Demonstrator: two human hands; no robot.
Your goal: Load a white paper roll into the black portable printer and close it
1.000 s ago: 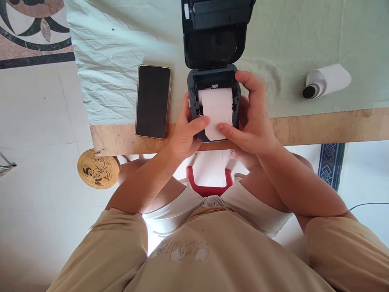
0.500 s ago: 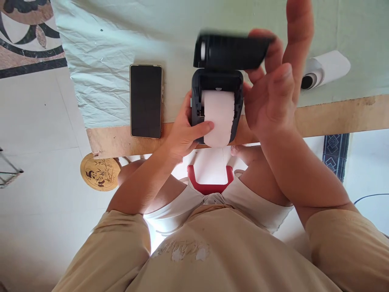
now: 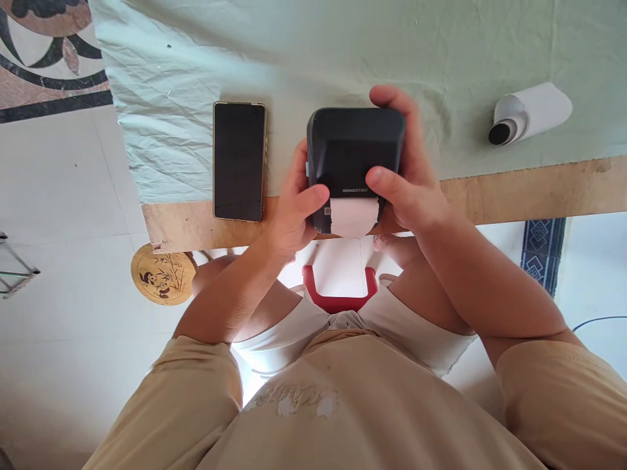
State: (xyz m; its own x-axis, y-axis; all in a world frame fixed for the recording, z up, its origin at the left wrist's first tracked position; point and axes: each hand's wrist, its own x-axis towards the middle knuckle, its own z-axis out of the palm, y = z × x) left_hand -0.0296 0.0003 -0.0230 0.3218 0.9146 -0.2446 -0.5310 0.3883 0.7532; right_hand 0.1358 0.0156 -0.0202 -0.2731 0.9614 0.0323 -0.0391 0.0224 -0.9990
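Note:
Both hands hold a black label printer [image 3: 357, 143] above the front edge of the table, its lid down. A white paper strip [image 3: 355, 217] sticks out of the printer's near end. My left hand [image 3: 295, 207] is wrapped round the left side, thumb on the near left corner. On the right side, my right hand [image 3: 414, 170] grips the casing, with its thumb pressing on the lid and its fingers behind. The paper roll inside is hidden by the lid.
A dark phone [image 3: 238, 161] lies to the left on the green cloth [image 3: 294, 39]. At the right rests a curled white roll [image 3: 533, 112]. A wooden edge [image 3: 533, 189] borders the table. Below stands a round wooden stool [image 3: 163, 274], and a red frame [image 3: 337, 303] shows between the knees.
The printer's lid has swung down from raised to shut, covering the paper roll. My right hand has moved from the raised lid onto the printer's right side and top.

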